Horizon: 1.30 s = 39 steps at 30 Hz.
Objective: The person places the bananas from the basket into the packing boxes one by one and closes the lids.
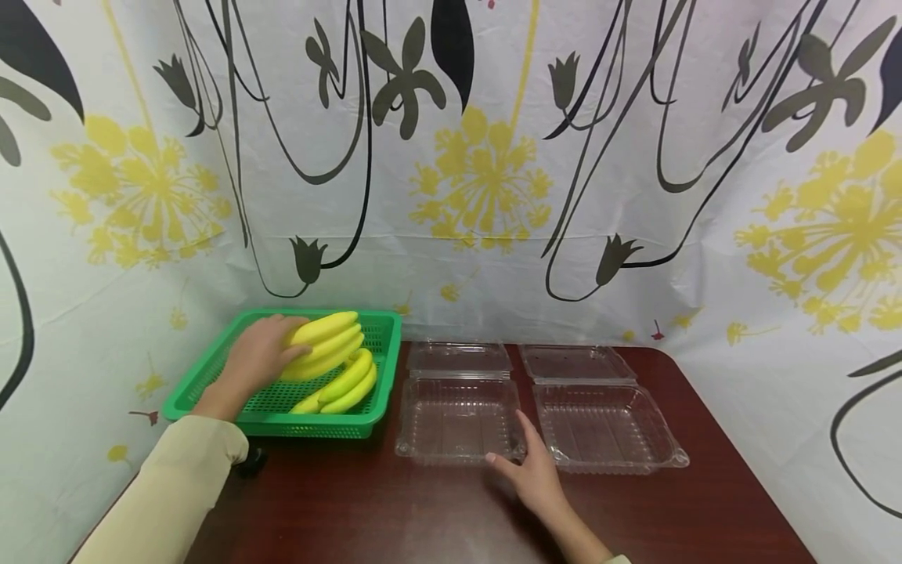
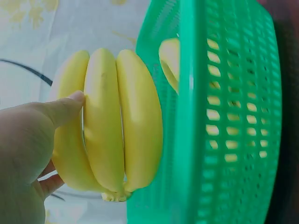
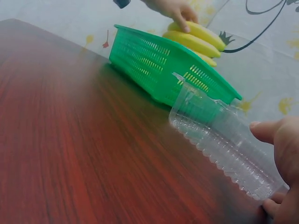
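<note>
My left hand [image 1: 259, 354] grips a bunch of yellow bananas [image 1: 326, 345] at the green basket, thumb on one banana's face in the left wrist view. The bunch [image 3: 198, 38] shows above the basket's rim in the right wrist view. A second banana bunch [image 1: 347, 389] lies inside the green basket [image 1: 310, 428]. At the near right corner of a clear plastic clamshell box [image 1: 458, 419], my right hand [image 1: 541, 479] has thumb and forefinger spread, fingertips right at the rim. That box lies with its lid folded back and nothing inside.
Another clear clamshell box [image 1: 607, 427], lid back, lies to the right of the first. A small black object [image 1: 250, 462] sits by the left sleeve. The dark red table [image 1: 395, 517] meets a patterned cloth [image 1: 486, 298] behind and at both sides.
</note>
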Available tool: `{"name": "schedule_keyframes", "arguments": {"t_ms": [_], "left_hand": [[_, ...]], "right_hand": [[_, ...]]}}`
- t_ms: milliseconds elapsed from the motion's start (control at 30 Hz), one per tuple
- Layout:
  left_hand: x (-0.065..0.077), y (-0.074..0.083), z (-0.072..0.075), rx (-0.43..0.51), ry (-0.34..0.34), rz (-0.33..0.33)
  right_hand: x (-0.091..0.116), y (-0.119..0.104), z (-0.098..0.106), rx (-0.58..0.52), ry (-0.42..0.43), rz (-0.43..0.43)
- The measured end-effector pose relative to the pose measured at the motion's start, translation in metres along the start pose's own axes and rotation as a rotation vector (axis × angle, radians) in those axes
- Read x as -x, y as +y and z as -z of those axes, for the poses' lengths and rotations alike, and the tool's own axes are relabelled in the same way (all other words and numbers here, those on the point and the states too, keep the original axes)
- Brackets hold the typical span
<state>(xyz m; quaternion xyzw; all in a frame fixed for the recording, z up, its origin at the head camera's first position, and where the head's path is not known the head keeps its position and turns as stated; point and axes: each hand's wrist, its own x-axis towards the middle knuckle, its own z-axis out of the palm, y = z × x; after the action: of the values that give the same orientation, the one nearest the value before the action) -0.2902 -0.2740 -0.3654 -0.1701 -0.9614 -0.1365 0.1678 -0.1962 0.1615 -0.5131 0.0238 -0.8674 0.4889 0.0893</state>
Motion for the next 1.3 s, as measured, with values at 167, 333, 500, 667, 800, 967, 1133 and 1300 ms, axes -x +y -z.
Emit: {"name": "schedule_keyframes", "arguments": {"t_ms": [167,333,500,667,800,967,1133,1300], "left_hand": [[-0.007,0.022,0.003,0.031,0.011,-0.026],[-0.013,0.045,0.003,0.059,0.036,-0.063],[-0.017,0.066,0.002,0.099,0.052,-0.118],[-0.019,0.086,-0.003,0.146,0.044,-0.145],[-0.020,0.100,-0.009,0.188,0.031,-0.154],[-0.022,0.114,-0.017,0.216,0.027,-0.179],[-0.024,0.127,-0.027,0.229,0.033,-0.200],[-0.023,0.141,-0.038,0.261,0.057,-0.208]], "right_hand": [[-0.002,0.001,0.001,0.005,0.005,-0.002],[-0.001,0.003,0.002,-0.002,0.006,0.001],[0.000,0.003,0.002,-0.003,0.005,0.032],[0.000,0.002,0.003,0.011,0.017,0.041],[0.001,0.002,0.003,0.015,0.018,0.044],[0.001,0.002,0.002,0.014,0.021,0.045],[0.001,0.002,0.002,0.018,0.025,0.044],[0.001,0.002,0.002,0.018,0.026,0.029]]}}
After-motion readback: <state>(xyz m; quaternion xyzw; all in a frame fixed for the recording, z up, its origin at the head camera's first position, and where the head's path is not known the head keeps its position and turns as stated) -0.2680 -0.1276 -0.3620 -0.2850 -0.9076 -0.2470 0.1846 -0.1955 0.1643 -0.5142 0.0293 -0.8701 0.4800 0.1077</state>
